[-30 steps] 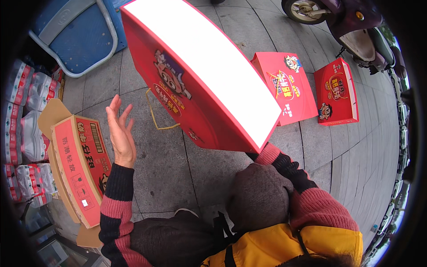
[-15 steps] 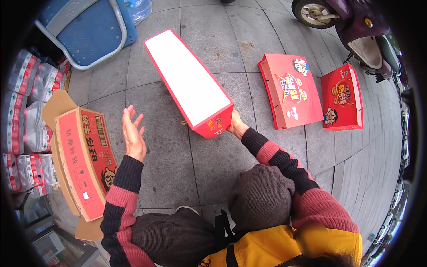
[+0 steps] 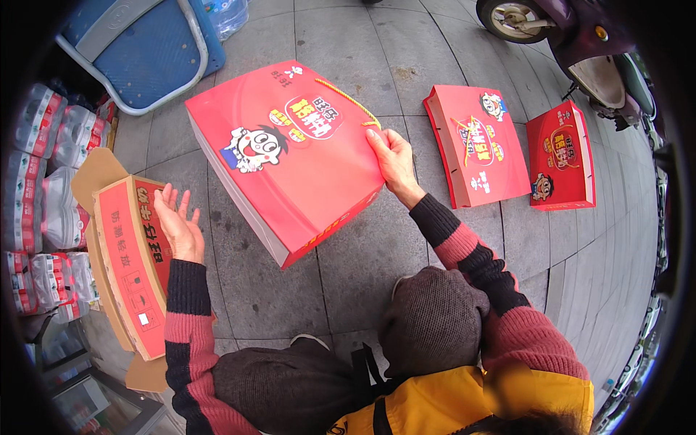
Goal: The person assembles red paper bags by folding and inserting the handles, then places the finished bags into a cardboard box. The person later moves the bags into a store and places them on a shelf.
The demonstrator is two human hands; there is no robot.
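Note:
A large red gift bag (image 3: pixel 290 167) with a cartoon face on its front and a yellow rope handle is held up before me, tilted, its white bottom showing along the left edge. My right hand (image 3: pixel 396 161) grips its upper right edge beside the handle, thumb on the front and the other fingers hidden behind. To the left, my left hand (image 3: pixel 179 223) is raised palm up with fingers spread, holding nothing. It hovers over the right side of an opened cardboard carton (image 3: pixel 128 246) with red printed sides and flaps out.
Two more red gift bags, one (image 3: pixel 480 148) nearer and one (image 3: pixel 562 156) farther right, rest on the grey paving (image 3: pixel 362 65). A blue folding chair (image 3: pixel 145 54) and shrink-wrapped bottle packs (image 3: pixel 61 196) line the left. A purple scooter (image 3: pixel 580 43) is parked at the upper right.
The held bag has turned from showing its white bottom to showing its printed front. My left hand has moved left and down, toward the carton.

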